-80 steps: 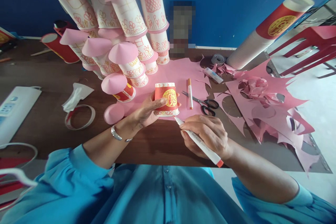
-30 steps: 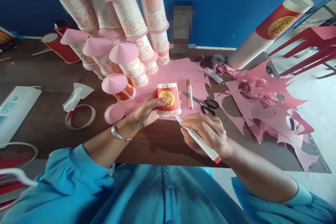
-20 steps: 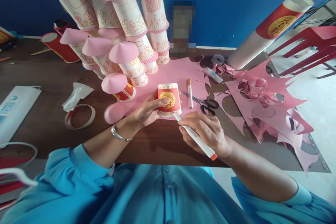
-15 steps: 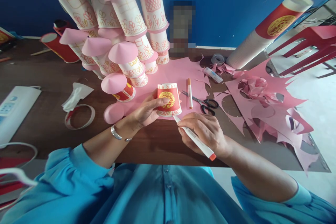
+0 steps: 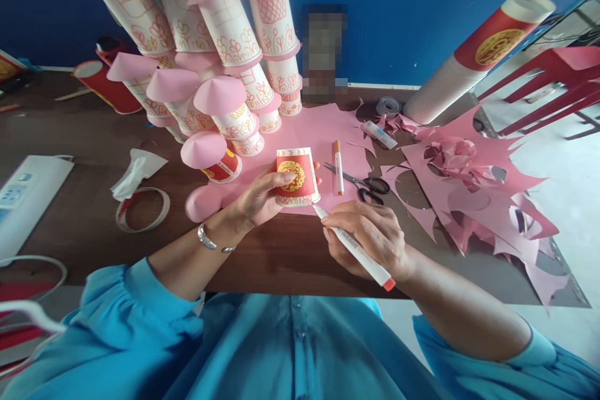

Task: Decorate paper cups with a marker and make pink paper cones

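Observation:
My left hand (image 5: 262, 197) grips a red and white paper cup (image 5: 307, 182) upside down, its thumb across the gold emblem. Red marks run along the cup's white bands at top and bottom. In my right hand (image 5: 368, 234) is a white marker (image 5: 359, 251) with a red-orange end; its tip is at the cup's lower right rim. Whether the tip touches cannot be made out. Just beyond the hands, an orange-capped marker (image 5: 338, 169) and black-handled scissors (image 5: 372, 189) lie on pink paper (image 5: 323, 128).
Cup towers (image 5: 234, 37) with pink cone roofs stand at the back left. A tall stack of paper cups (image 5: 482, 56) leans at the right, behind cut pink paper scraps (image 5: 469, 181). A tape roll (image 5: 143, 209) lies left, and a glue tube (image 5: 379, 135) behind the scissors.
The cup in my left hand has shifted and turned slightly to the left. My right hand with the marker has moved a little right and down.

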Demonstrator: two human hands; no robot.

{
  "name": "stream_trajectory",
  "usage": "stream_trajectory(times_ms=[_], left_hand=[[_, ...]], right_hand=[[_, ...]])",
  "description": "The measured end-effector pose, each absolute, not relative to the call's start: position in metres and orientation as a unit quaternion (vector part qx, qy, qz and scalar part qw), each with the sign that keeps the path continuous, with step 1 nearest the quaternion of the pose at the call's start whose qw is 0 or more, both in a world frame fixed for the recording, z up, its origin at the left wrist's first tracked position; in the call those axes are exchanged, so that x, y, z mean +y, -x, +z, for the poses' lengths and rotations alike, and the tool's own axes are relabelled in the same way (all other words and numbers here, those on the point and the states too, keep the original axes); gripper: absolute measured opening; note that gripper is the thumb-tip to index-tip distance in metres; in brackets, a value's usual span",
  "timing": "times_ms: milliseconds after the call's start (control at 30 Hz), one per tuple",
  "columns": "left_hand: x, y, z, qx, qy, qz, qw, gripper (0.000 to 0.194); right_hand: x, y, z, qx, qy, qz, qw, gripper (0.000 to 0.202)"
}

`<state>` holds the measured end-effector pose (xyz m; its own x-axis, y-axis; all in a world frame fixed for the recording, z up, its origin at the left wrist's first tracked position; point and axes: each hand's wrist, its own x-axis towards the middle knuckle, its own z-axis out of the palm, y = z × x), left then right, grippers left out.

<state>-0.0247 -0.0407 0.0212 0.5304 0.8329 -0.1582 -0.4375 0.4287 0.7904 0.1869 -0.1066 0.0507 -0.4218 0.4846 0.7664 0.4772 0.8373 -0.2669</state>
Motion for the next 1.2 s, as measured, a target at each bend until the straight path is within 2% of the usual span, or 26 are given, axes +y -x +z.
stream_trajectory(times_ms=[200, 267, 433, 600, 800, 1033, 1200], left_hand=[[-0.0398, 0.0257, 0.0212, 0.298, -0.346, 0.399, 0.795, 0.026], [-0.0398, 0.0251, 0.0221, 0.31, -0.339, 0.404, 0.791, 0.023], [-0.0401, 0.0234, 0.0251, 0.294, -0.343, 0.399, 0.798, 0.029], [-0.0396, 0.0237, 0.0248, 0.274, -0.367, 0.386, 0.801, 0.043], [-0.0396, 0.0238, 0.0226, 0.281, -0.382, 0.391, 0.789, 0.033], [-0.0399, 0.0231, 0.0217, 0.272, -0.371, 0.392, 0.797, 0.031], [-0.0436, 0.0246, 0.0193, 0.267, -0.389, 0.397, 0.788, 0.05]], right_hand=[[-0.1062, -0.187, 0.0496, -0.841, 0.291, -0.005, 0.456, 0.022], [-0.1062, -0.1871, 0.0501, -0.841, 0.289, -0.006, 0.458, 0.023], [-0.1062, -0.1873, 0.0502, -0.84, 0.292, -0.002, 0.458, 0.024], [-0.1059, -0.1867, 0.0494, -0.842, 0.286, -0.003, 0.458, 0.025], [-0.1049, -0.1861, 0.0497, -0.844, 0.286, -0.007, 0.454, 0.024], [-0.1061, -0.1864, 0.0506, -0.845, 0.291, -0.012, 0.448, 0.021], [-0.1067, -0.1857, 0.0524, -0.85, 0.294, -0.015, 0.437, 0.019]])
